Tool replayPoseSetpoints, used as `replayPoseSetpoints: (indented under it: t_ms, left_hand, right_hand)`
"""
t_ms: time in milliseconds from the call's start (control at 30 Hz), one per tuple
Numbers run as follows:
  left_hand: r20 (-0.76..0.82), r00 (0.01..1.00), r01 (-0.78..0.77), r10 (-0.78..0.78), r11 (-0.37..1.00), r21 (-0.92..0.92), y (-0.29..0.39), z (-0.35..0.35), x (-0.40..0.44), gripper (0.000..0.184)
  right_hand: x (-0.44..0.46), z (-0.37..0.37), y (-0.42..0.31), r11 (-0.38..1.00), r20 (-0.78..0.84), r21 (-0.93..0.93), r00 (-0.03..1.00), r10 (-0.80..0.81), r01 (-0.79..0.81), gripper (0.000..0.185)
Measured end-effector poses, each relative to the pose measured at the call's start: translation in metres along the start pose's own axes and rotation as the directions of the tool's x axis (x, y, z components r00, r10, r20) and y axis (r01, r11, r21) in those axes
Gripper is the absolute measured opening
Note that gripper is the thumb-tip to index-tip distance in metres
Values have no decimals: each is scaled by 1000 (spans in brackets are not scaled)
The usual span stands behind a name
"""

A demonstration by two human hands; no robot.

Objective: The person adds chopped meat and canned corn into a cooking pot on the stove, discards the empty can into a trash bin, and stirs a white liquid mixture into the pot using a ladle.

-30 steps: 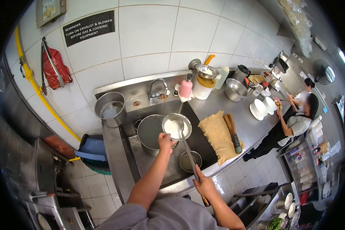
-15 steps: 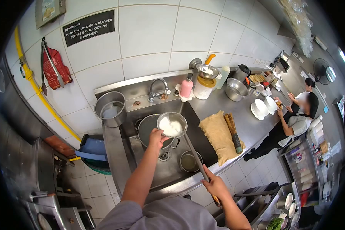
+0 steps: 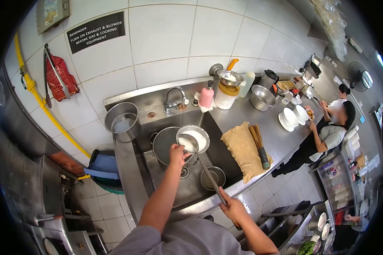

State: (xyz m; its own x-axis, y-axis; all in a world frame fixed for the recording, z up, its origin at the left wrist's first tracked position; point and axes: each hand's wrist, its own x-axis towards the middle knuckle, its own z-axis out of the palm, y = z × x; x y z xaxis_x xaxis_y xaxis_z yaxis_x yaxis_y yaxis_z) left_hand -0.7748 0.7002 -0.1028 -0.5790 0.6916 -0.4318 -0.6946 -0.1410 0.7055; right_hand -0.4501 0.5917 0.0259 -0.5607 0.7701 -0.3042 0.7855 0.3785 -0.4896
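My left hand (image 3: pixel 177 155) grips the near left rim of a metal bowl (image 3: pixel 203 135) with white contents, held above the sink beside a large pot (image 3: pixel 164 146). Closed around the handle of a long metal ladle (image 3: pixel 207 172) is my right hand (image 3: pixel 234 209). The ladle's head rests inside the bowl, on the white contents. Behind the bowl stands the faucet (image 3: pixel 174 100), with a thin stream of water under it. A smaller round container (image 3: pixel 212 178) sits in the sink at the near right.
Left of the faucet is a deep metal pot (image 3: pixel 122 121). The counter holds a tan cloth (image 3: pixel 242 148), a stick brush (image 3: pixel 258 146), a pink soap bottle (image 3: pixel 207 95), a lidded tub (image 3: pixel 226 97) and white bowls (image 3: pixel 287 120). Two people work at the right; another person's arm shows lower right.
The bowl first moved left, then slightly back right. The ladle's head, beyond the bowl's near edge half a second ago, is now inside it. My right hand has shifted slightly.
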Motion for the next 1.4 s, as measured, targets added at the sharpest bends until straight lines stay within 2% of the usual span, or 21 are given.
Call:
replayPoseSetpoints:
  t_ms: [67, 100, 133, 200, 233, 367, 433, 567, 700, 800, 867, 933, 1033, 1133, 1200, 1300, 1400]
  left_hand:
    - [11, 999, 30, -30, 999, 12, 4, -8, 2, 12]
    - [13, 999, 42, -42, 998, 43, 4, -12, 3, 12]
    - [16, 998, 53, -54, 996, 73, 4, -16, 4, 12]
    - [17, 999, 45, -46, 998, 46, 4, -17, 0, 12]
    - [24, 999, 37, -38, 999, 19, 4, -16, -2, 13]
    - [12, 1000, 28, -27, 1000, -4, 2, -8, -8, 12]
    - [27, 1000, 9, -8, 999, -42, -3, -3, -8, 11]
    - [32, 999, -10, 12, 998, -63, -7, 4, -8, 12]
    - [19, 1000, 18, -17, 999, -29, -8, 3, -8, 12]
    - [16, 1000, 23, -23, 1000, -3, -11, -1, -9, 12]
    - [13, 1000, 26, -26, 1000, 2, -13, -3, -10, 11]
    - [29, 999, 21, -21, 1000, 1, -15, -5, -10, 11]
    - [13, 1000, 15, -16, 999, 30, -17, -4, -11, 12]
    - [14, 1000, 8, -9, 1000, 30, -16, 2, -16, 13]
    - [23, 1000, -3, 2, 999, 32, -15, 8, -22, 13]
    - [40, 999, -18, 18, 1000, 21, -17, 10, -26, 14]
    - [37, 999, -14, 13, 1000, 23, -20, 8, -26, 13]
  right_hand:
    - [-7, -12, 17, 995, 19, 100, 1000, -8, 6, 75]
    - [-10, -16, 24, 981, -35, 185, 998, -61, 66, 73]
    - [-11, -17, 26, 980, -31, 186, 998, -63, 68, 73]
    - [-15, -28, 19, 947, 82, 277, 986, 147, -164, 71]
    - [-15, -26, 15, 950, 32, 283, 992, 123, -127, 71]
    - [6, -9, 4, 962, -64, 256, 991, 117, -97, 71]
    - [16, 0, -3, 990, -141, 134, 988, 69, -50, 72]
    - [20, 18, -10, 998, -176, 68, 984, 5, 8, 71]
    - [6, 13, -8, 998, -127, 55, 991, 33, -26, 73]
    - [-9, 2, 2, 991, -73, 130, 997, 28, -18, 72]
    - [-20, -9, 1, 966, -18, 243, 995, 94, -87, 71]
    - [-22, -4, 10, 964, -21, 245, 993, 113, -104, 70]
    - [-23, -5, 9, 967, -112, 251, 991, 78, -48, 71]
    - [-16, -6, 5, 980, -203, 198, 978, 53, -12, 70]
    - [-7, -4, 7, 991, -173, 128, 983, 67, -45, 71]
    - [4, 8, 10, 999, -212, 35, 977, 33, -27, 72]
    - [3, 14, 3, 998, -162, 40, 985, 56, -50, 73]
